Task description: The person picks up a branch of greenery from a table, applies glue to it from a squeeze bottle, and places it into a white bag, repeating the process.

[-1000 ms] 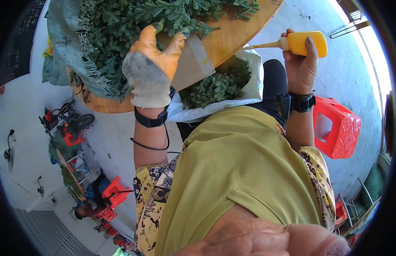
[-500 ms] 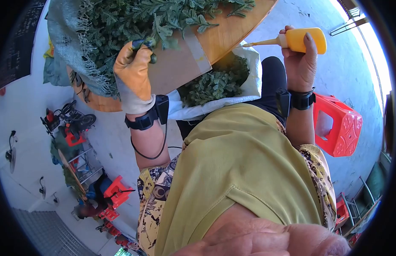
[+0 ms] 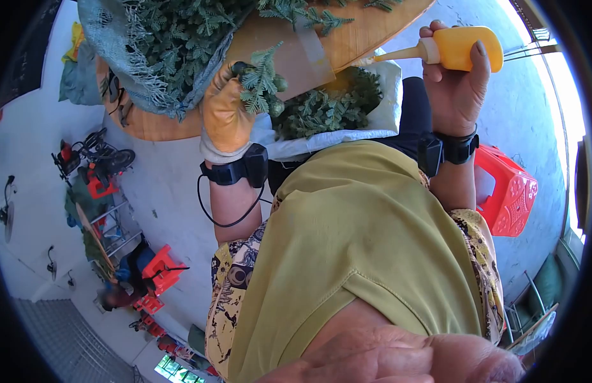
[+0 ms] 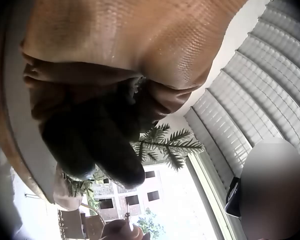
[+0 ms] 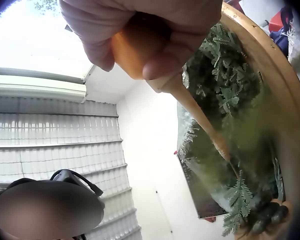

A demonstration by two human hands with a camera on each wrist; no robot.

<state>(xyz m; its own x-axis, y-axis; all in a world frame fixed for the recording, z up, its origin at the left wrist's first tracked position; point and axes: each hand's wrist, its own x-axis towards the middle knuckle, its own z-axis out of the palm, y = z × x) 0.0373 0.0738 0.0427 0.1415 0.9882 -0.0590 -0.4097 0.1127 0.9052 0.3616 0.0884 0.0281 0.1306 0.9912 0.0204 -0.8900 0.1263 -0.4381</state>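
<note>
My left hand (image 3: 229, 118), in an orange work glove with dark green fingertips, pinches a small green fir sprig (image 3: 261, 80) above the table's near edge. The sprig's needles (image 4: 170, 147) stick out past the curled fingers in the left wrist view. My bare right hand (image 3: 458, 99) grips a yellow squeeze bottle (image 3: 468, 48), tilted on its side. Its long tapered nozzle (image 3: 398, 54) points left across a white sack (image 3: 392, 86). In the right wrist view, the nozzle tip (image 5: 222, 150) overlaps the space just above the sprig (image 5: 238, 200).
A round wooden table (image 3: 366, 25) bears a piece of cardboard (image 3: 302, 67) and a woven sack (image 3: 101, 38) full of fir branches (image 3: 187, 38). More greenery (image 3: 334, 105) lies in the white sack at my lap. A red plastic stool (image 3: 510, 191) stands at my right.
My left hand reached over the branches with fingers spread, took hold of a sprig, and has drawn it toward me and rightward off the pile. My right hand keeps holding the bottle.
</note>
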